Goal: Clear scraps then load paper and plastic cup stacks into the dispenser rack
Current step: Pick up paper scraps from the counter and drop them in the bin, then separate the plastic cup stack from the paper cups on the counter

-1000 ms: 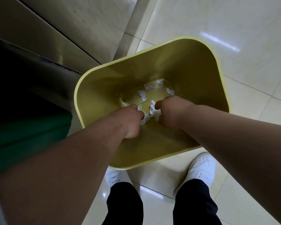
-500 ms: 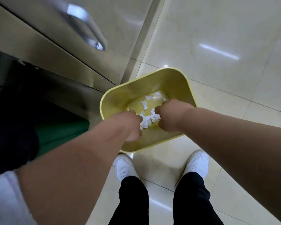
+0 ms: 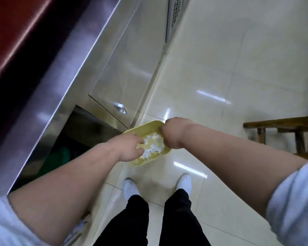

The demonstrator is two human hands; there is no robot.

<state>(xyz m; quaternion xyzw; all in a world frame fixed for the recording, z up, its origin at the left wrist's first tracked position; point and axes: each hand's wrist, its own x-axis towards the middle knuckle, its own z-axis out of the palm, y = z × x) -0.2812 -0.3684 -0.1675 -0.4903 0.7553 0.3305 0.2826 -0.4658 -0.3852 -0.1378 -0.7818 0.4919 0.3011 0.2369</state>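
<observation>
Both hands, left hand [image 3: 130,147] and right hand [image 3: 172,133], hover apart over the yellow bin [image 3: 150,161]; whether either grips scraps [image 3: 154,145] is unclear, so let go low inside.

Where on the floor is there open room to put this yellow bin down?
Bare tile lies right of the yellow bin, between the shoes and the wooden stool. Crowded on the left: the steel cabinet stands close.

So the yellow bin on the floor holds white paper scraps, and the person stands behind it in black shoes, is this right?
Not quite: the shoes are white, not black; it is the trousers that are black. The head view shows this. The rest stands: the yellow bin is on the floor and holds white paper scraps.
</observation>
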